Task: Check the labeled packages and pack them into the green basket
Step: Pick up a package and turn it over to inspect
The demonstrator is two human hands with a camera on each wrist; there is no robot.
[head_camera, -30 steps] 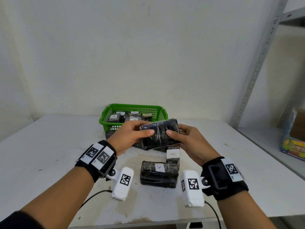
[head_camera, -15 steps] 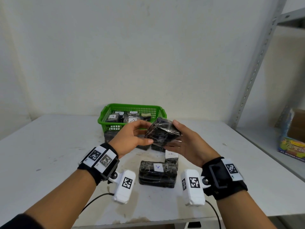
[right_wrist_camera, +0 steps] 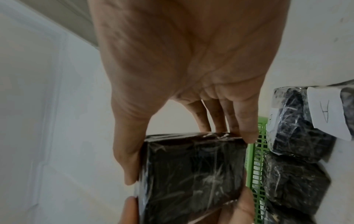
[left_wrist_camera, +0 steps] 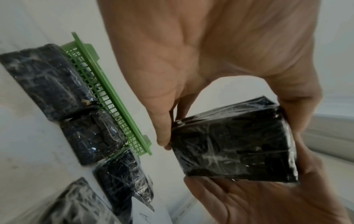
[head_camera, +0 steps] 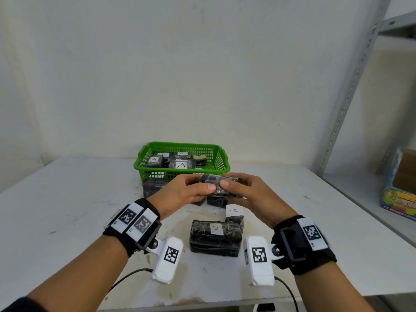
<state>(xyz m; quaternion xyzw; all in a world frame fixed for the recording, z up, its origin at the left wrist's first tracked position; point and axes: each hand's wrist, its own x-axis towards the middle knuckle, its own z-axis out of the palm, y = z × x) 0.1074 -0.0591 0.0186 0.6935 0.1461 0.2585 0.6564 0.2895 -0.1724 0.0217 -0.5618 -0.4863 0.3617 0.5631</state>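
Both hands hold one black film-wrapped package (head_camera: 217, 186) in the air just in front of the green basket (head_camera: 144, 164). My left hand (head_camera: 201, 184) pinches its left end, thumb on the near side. My right hand (head_camera: 233, 183) pinches its right end. The wrist views show its dark faces (left_wrist_camera: 233, 145) (right_wrist_camera: 191, 171), and I see no label on it in any view. Several packages with "A" labels lie in the basket. On the table, a labelled package (head_camera: 215, 237) lies near me and another (head_camera: 235, 213) stands behind it. More black packages (left_wrist_camera: 44, 80) line the basket's front wall.
The white table (head_camera: 67, 199) runs wide to the left of the hands. On the right stands a metal shelf post (head_camera: 351, 86), with a colourful box (head_camera: 399, 199) on the low shelf. A wall is close behind the basket.
The package has turned from its broad face toward me to lying flat, edge-on. Half a second ago my right hand was spread under it; now both thumbs pinch its near side.
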